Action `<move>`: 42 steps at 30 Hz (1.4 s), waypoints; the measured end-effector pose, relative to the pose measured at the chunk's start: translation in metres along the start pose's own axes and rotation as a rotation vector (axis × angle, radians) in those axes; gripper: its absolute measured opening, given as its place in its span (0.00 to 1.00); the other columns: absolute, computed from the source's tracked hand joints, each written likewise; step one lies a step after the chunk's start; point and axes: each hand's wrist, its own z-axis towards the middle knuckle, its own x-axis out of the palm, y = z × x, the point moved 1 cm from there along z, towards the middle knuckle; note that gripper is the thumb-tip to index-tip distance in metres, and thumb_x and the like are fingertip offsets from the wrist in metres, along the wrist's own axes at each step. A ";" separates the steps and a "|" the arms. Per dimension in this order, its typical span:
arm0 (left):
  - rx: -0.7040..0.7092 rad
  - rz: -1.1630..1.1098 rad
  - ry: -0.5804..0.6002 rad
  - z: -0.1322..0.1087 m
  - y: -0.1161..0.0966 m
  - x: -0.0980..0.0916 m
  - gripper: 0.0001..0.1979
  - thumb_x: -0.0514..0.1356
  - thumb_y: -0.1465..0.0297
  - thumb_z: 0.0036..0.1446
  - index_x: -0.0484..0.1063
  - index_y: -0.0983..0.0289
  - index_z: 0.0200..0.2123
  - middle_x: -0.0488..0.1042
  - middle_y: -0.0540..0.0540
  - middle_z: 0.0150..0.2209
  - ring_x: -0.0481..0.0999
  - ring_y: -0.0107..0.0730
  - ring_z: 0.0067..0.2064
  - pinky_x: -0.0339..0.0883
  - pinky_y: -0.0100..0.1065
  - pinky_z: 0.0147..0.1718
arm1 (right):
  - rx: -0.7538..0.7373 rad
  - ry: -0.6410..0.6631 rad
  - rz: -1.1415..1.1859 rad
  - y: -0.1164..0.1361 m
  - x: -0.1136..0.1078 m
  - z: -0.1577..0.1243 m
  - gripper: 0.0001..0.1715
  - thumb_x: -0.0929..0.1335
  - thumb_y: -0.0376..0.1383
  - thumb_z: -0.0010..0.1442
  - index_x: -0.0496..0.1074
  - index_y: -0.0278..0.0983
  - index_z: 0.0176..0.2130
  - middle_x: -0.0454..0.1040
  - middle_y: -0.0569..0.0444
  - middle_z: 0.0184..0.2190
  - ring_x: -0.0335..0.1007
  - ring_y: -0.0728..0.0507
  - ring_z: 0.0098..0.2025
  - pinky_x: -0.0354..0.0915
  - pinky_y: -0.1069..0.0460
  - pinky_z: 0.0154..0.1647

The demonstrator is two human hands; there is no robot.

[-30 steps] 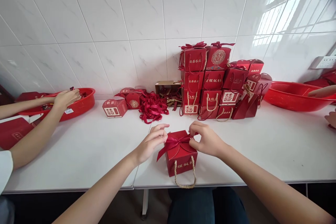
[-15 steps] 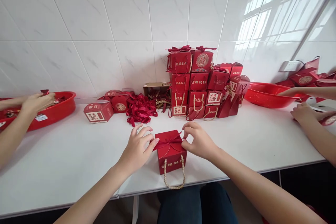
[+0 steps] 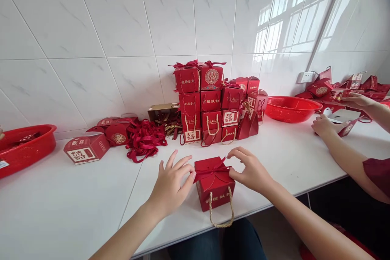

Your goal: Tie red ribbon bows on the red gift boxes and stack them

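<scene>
A red gift box (image 3: 216,200) with gold lettering and a twisted rope handle (image 3: 222,225) stands upright near the table's front edge. Across its lid lies a dark red ribbon (image 3: 214,172) tied in a bow. My left hand (image 3: 175,183) is at the bow's left side, thumb and forefinger closed on the ribbon and the other fingers spread. From the right, my right hand (image 3: 251,170) pinches the bow's other side between thumb and finger. Both hands are level with the lid. The rope handle hangs toward me over the table edge.
Stacked red gift boxes (image 3: 210,101) stand against the wall. Left of them lie a loose ribbon pile (image 3: 146,136), an open carton (image 3: 164,108) and a hexagonal box (image 3: 87,148). Red basins (image 3: 292,107) flank these. A co-worker's hands (image 3: 327,126) handle a box at the right.
The view has turned right, so the stacks appear farther left. My hands stay at the bow. The right co-worker's hand has left the basin; the left co-worker's hands have gone from view.
</scene>
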 end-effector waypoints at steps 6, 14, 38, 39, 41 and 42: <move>0.054 -0.118 0.084 0.015 -0.016 0.013 0.20 0.57 0.66 0.59 0.69 0.47 0.55 0.62 0.56 0.63 0.51 0.61 0.66 0.54 0.69 0.55 | 0.120 -0.182 -0.003 -0.047 -0.022 -0.009 0.10 0.67 0.39 0.54 0.70 0.39 0.38 0.74 0.49 0.40 0.72 0.40 0.42 0.69 0.45 0.39; 0.013 -0.337 0.079 0.017 0.017 0.038 0.30 0.57 0.68 0.60 0.55 0.51 0.64 0.56 0.58 0.66 0.53 0.47 0.67 0.57 0.53 0.61 | 0.210 -0.185 0.395 -0.050 -0.025 -0.027 0.16 0.66 0.46 0.60 0.70 0.41 0.44 0.69 0.45 0.50 0.68 0.37 0.55 0.72 0.44 0.47; -0.181 -0.213 -0.177 0.008 0.097 0.092 0.26 0.50 0.64 0.61 0.51 0.60 0.61 0.63 0.64 0.59 0.65 0.46 0.61 0.61 0.52 0.58 | 0.170 -0.626 0.256 -0.056 -0.037 -0.006 0.48 0.75 0.43 0.47 0.52 0.42 0.60 0.61 0.43 0.54 0.69 0.38 0.46 0.71 0.39 0.46; -0.162 -0.168 -0.189 0.008 0.100 0.093 0.26 0.50 0.64 0.61 0.52 0.61 0.61 0.63 0.65 0.59 0.66 0.46 0.61 0.63 0.51 0.57 | 0.156 -0.670 0.291 -0.056 -0.055 0.008 0.48 0.75 0.43 0.47 0.52 0.43 0.60 0.61 0.44 0.54 0.69 0.40 0.42 0.72 0.41 0.43; -0.111 -0.081 -0.210 0.009 0.105 0.096 0.25 0.50 0.65 0.61 0.53 0.63 0.61 0.66 0.65 0.58 0.68 0.45 0.59 0.66 0.50 0.55 | 0.114 -0.763 0.329 -0.053 -0.090 0.042 0.48 0.76 0.44 0.45 0.54 0.45 0.59 0.60 0.46 0.55 0.70 0.43 0.39 0.74 0.44 0.39; -0.077 -0.044 -0.212 0.010 0.108 0.098 0.26 0.51 0.65 0.61 0.53 0.63 0.61 0.68 0.65 0.57 0.69 0.45 0.58 0.68 0.48 0.54 | 0.084 -0.799 0.342 -0.052 -0.106 0.061 0.48 0.77 0.44 0.44 0.55 0.45 0.58 0.60 0.46 0.55 0.70 0.43 0.41 0.74 0.44 0.39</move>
